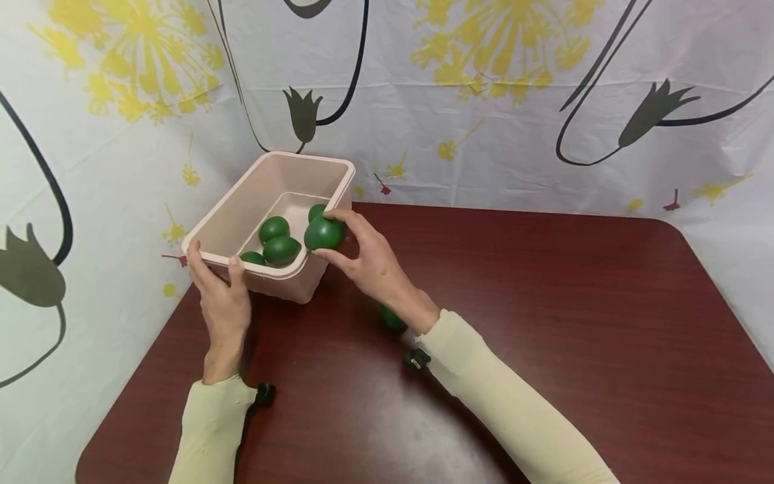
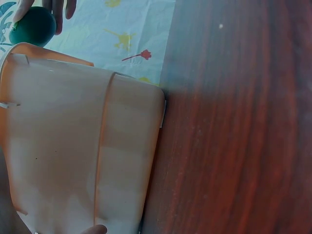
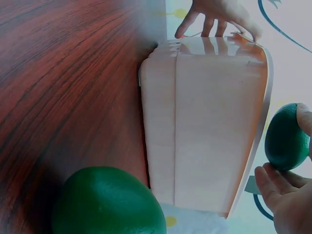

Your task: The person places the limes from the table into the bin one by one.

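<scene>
My right hand (image 1: 377, 259) pinches a green lime (image 1: 322, 232) between thumb and fingers, at the right rim of a pale pink plastic bin (image 1: 266, 289). Inside the bin lie several more limes (image 1: 281, 250), one of them partly covered by the held one. With its fingers spread, my left hand (image 1: 225, 309) touches the bin's near left corner at rim height. Another lime (image 1: 394, 320) sits on the table, half covered by my right forearm; it looms large in the right wrist view (image 3: 109, 204).
The bin stands at the far left of a dark reddish wooden table (image 1: 514, 302). Behind and to the left hangs a white cloth (image 1: 375, 128) printed with yellow flowers and dark stems. Small black wrist cameras (image 1: 417, 358) sit at both cuffs.
</scene>
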The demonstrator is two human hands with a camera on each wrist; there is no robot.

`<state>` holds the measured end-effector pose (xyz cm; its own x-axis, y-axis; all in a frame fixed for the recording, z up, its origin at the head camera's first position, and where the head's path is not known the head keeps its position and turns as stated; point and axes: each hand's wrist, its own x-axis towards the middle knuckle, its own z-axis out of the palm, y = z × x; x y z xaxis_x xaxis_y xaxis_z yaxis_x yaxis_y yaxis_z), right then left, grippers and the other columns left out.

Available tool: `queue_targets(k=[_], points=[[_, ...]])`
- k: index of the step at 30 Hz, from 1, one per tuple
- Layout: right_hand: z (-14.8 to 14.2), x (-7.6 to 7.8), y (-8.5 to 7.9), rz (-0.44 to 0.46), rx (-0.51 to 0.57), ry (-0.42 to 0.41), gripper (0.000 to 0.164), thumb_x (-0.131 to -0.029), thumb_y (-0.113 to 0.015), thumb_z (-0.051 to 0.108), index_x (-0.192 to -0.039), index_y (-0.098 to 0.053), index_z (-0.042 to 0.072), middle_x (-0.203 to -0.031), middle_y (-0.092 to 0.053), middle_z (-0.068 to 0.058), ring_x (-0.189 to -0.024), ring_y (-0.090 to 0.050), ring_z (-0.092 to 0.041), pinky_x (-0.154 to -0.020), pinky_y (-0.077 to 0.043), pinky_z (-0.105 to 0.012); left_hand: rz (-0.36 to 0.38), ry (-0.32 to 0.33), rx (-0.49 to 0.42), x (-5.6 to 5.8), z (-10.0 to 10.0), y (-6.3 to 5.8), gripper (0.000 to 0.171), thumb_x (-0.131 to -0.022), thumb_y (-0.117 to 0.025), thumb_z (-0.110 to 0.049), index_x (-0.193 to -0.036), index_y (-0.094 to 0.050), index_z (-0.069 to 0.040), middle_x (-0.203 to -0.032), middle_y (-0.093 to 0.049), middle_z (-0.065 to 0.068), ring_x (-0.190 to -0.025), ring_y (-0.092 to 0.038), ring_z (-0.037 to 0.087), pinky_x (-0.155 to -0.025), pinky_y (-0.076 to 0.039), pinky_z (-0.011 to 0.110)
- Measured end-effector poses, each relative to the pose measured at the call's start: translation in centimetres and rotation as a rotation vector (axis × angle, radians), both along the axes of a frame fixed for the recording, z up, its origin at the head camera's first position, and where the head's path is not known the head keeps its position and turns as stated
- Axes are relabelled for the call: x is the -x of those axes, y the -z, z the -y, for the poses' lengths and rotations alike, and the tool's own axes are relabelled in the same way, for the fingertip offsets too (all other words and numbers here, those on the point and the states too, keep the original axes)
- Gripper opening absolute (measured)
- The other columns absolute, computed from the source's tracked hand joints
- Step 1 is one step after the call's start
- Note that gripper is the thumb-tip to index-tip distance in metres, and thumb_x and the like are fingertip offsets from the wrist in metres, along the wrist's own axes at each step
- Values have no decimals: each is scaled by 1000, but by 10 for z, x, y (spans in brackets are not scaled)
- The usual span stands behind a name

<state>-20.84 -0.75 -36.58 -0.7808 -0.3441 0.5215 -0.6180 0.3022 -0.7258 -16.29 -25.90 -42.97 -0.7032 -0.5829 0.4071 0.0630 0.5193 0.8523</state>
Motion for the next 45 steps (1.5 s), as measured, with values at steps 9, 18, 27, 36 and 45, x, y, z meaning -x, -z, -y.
queue_targets(k=[9, 18, 27, 36, 45], points=[[5, -1, -1, -9, -21, -13, 60, -89, -82, 24, -142, -55, 17, -131, -62, -2, -106, -60, -15, -93, -53, -27, -5, 5, 4, -1, 0, 1, 77, -94, -52, -58, -163, -23, -39, -169, -28, 1, -133, -48, 52, -104, -33, 76], [9, -1, -1, -17, -30, -16, 60, -91, -80, 27, -143, -54, 17, -129, -61, -2, -105, -57, -14, -92, -51, -28, -12, 7, 14, 0, 0, 0, 78, -95, -52, -58, -164, -23, -37, -171, -26, -1, -135, -47, 48, -105, -33, 76], [14, 0, -2, 15, -9, -26, 64, -89, -82, 26, -144, -51, 16, -126, -64, -2, -105, -60, -20, -89, -51, -27, -2, -2, 14, -2, -1, 0, 77, -95, -52, -57, -163, -23, -37, -170, -28, 1, -133, -48, 50, -103, -34, 75], [19, 1, 0, 120, 60, -43, 62, -92, -79, 28, -140, -43, 13, -139, -65, -6, -114, -65, -15, -94, -57, -33, -10, -2, 10, -3, 1, 2, 76, -95, -52, -58, -163, -25, -39, -169, -29, 1, -131, -48, 51, -103, -33, 76], [23, 5, 1, 163, 97, -48, 58, -94, -77, 28, -136, -41, 13, -141, -65, -7, -120, -67, -16, -98, -57, -36, -21, 11, 4, -2, -1, 2, 76, -95, -52, -58, -163, -24, -39, -170, -28, 0, -133, -47, 51, -105, -32, 76]])
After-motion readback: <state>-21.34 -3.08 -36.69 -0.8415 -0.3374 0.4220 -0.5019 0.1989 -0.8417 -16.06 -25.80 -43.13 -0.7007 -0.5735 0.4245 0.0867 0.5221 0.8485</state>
